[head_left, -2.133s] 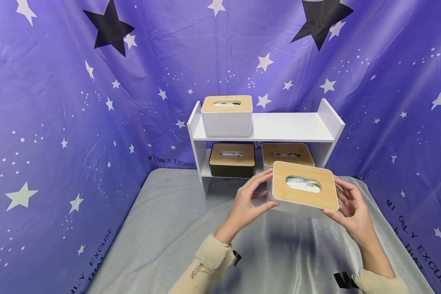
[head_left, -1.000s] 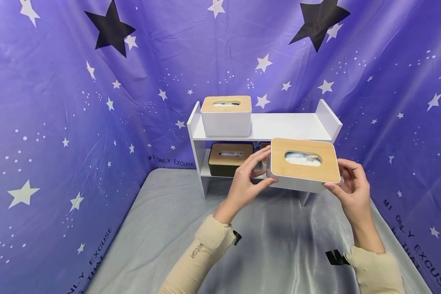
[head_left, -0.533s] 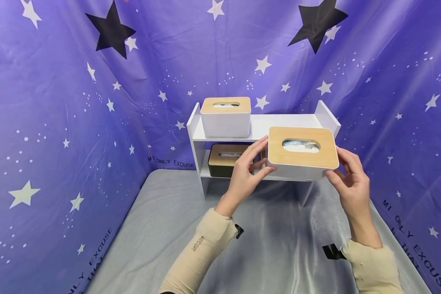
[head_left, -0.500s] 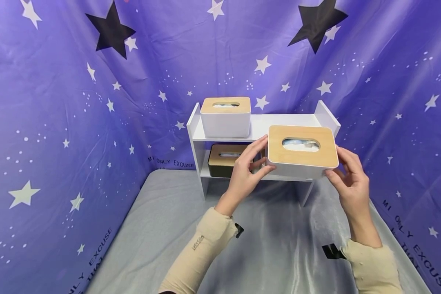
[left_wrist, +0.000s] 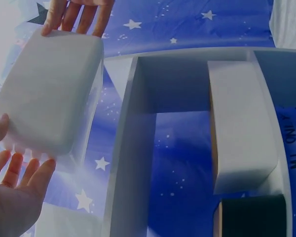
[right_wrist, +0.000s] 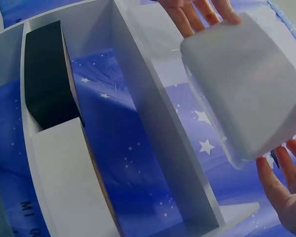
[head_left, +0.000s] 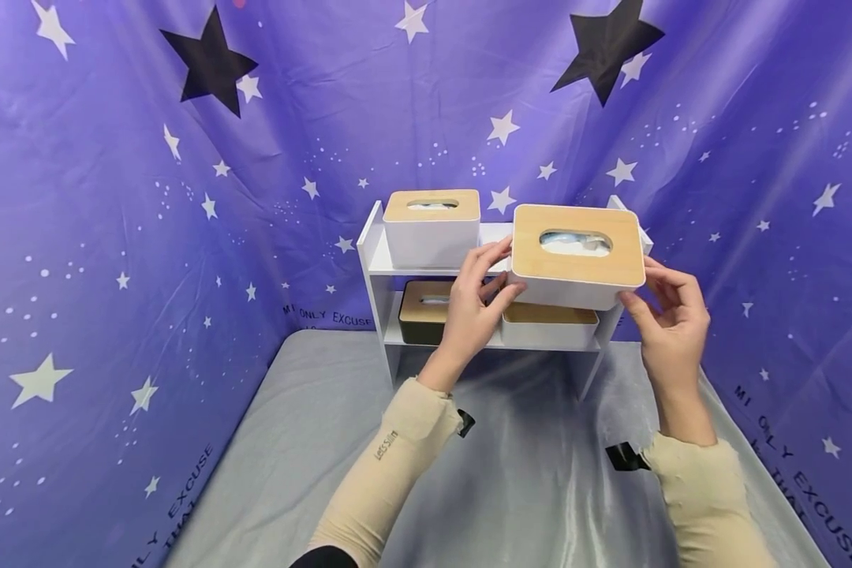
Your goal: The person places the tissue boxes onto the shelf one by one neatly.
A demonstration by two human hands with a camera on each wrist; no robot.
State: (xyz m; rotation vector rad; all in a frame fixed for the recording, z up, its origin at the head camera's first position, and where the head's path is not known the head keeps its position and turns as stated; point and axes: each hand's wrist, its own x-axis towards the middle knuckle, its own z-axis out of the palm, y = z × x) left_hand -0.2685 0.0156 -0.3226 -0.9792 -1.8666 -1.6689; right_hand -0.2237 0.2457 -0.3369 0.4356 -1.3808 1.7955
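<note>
A white tissue box point(head_left: 575, 246) with a wooden lid is held up in front of the shelf's right half, level with the upper board. My left hand point(head_left: 474, 306) grips its left end, thumb at the front and fingers along the side. On the opposite end my right hand point(head_left: 670, 319) grips it the same way. Both wrist views show the box's white side point(left_wrist: 52, 89) between the two hands, apart from the shelf. Tissue shows in the lid's oval slot.
The white two-tier shelf point(head_left: 379, 315) stands on a grey cloth point(head_left: 312, 442). A second white tissue box point(head_left: 431, 237) sits at its upper left. Below are a dark tissue box point(head_left: 420, 319) and another white one point(head_left: 550, 331). A starry purple curtain point(head_left: 113, 237) surrounds everything.
Both hands have raised the held tissue box from low in front of the lower tier up to the upper board's height. The lower right white box shows again beneath it.
</note>
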